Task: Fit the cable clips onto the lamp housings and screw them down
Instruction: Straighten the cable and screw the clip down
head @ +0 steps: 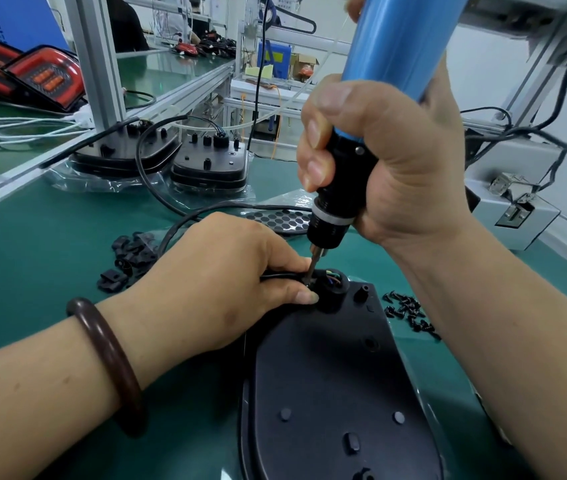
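Note:
A black lamp housing (327, 382) lies back-up on the green mat in front of me. My left hand (219, 282) pinches the black cable (275, 276) and its clip against the housing beside the round cable socket (332, 289); the clip itself is mostly hidden under my fingers. My right hand (389, 168) grips a blue and black electric screwdriver (344, 188), held nearly upright. Its bit (313, 266) touches down right at my left fingertips next to the socket.
A pile of black cable clips (129, 258) lies left of the housing and several black screws (410, 311) lie to its right. Two more housings (206, 164) stand at the back in plastic bags. Red tail lamps (33, 74) sit far left. A grey box (514, 206) stands at right.

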Motion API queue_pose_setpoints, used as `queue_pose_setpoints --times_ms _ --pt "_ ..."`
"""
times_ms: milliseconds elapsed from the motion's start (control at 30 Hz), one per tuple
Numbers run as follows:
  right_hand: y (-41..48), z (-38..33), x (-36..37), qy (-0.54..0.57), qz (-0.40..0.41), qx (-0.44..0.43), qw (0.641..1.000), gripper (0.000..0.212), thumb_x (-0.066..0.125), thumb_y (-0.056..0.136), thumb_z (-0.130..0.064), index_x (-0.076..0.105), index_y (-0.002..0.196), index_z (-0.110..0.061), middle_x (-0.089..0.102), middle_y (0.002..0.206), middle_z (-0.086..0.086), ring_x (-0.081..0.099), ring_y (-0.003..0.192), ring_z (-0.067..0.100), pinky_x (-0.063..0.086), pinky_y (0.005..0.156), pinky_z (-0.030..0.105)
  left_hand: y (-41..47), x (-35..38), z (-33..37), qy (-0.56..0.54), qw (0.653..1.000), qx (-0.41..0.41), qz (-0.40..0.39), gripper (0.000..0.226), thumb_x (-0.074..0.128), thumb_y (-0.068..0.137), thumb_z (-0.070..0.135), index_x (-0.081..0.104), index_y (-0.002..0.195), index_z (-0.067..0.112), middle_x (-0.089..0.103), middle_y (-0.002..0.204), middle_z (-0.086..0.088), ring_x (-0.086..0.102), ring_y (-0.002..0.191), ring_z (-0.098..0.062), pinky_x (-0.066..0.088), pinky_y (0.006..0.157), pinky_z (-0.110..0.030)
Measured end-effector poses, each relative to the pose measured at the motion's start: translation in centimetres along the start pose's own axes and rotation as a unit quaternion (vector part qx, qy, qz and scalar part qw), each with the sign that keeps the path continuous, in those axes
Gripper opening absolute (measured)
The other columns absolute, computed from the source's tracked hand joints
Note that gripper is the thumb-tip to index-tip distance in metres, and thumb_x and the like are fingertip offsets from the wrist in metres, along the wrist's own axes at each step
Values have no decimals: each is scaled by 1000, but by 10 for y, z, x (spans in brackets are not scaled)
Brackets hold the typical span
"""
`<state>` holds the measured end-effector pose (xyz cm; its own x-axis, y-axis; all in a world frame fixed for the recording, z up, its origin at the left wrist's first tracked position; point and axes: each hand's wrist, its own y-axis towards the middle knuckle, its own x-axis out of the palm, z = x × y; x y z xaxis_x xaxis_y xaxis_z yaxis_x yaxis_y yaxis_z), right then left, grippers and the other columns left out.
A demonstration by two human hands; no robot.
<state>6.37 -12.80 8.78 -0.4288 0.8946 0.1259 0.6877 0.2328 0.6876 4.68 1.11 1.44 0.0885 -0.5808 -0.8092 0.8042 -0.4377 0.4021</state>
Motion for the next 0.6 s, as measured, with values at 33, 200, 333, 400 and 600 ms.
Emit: queue_pose_setpoints --times_ms 33,200,333,400,600 --pt "0 0 0 -1 1 1 1000 35 53 72 6 34 102 7 40 52 11 38 35 21 38 46 26 0 0 0 1 1000 0 2 36 66 72 62 59 105 51 66 77 16 58 76 -3 50 69 -29" --pt "-1 -1 0 -3 3 4 1000 35 54 72 6 36 102 8 40 52 11 38 35 22 38 46 25 -1 -1 2 14 1000 4 -2 34 68 73 59 58 104 52 64 74 15 56 77 -5 47 66 -26" --pt "-1 -2 -3 -2 12 8 1000 38 59 71 5 39 103 8 41 55 12 40 36 22 39 46 25 -2 -4 3 22 1000 -6 -10 33 66 71 60 61 103 54 61 72 18 55 76 -1 44 62 -18" --pt "-2 -2 -5 6 33 15 999 40 63 70 3 39 103 2 42 56 12 42 37 21 40 46 26 -3 -5 5 22 1000 -16 -9 35 63 67 64 61 102 58 61 71 24 56 77 3 39 61 -9" --pt "6 -11 -23 113 193 73 972 19 60 79 -3 45 85 -14 46 61 4 42 44 14 41 45 22 -4 -5 7 -10 999 -52 -9 45 68 61 63 46 99 68 54 87 47 55 91 17 38 73 3"
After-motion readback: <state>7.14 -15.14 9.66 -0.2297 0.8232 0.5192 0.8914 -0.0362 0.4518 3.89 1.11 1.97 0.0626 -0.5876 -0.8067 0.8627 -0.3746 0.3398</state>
